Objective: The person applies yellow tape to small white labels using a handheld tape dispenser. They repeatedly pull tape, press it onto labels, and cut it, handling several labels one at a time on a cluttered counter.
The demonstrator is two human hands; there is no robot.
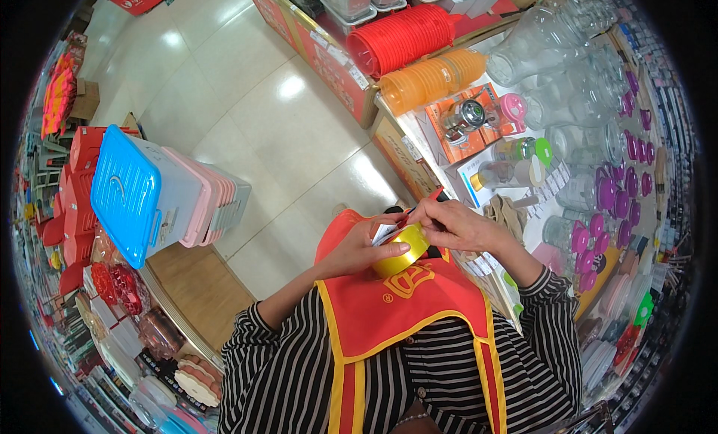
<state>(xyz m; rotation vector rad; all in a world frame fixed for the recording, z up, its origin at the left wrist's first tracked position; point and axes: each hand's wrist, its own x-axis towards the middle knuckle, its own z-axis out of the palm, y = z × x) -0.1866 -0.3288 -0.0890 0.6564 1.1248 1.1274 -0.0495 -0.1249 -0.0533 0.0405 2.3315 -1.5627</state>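
My left hand (359, 246) grips a roll of glossy yellow tape (405, 253) in front of the chest, thumb along its outer face. A small white paper or card (383, 233) with print sticks up between the same hand's fingers and the roll. The curled fingers of my right hand (457, 226) pinch at the roll's right edge. A thin red and dark object (435, 194) shows just above the right-hand knuckles; its lower part is hidden. Beneath the hands lies the red apron (404, 313) with yellow trim.
On my right, a display table holds orange plastic cups (432, 80), red baskets (401, 38), glass jars (578, 91) and purple-lidded jars (606, 192). To the left are stacked storage boxes with a blue lid (126, 195) above a wooden platform (196, 293). A tiled floor (252, 125) lies ahead.
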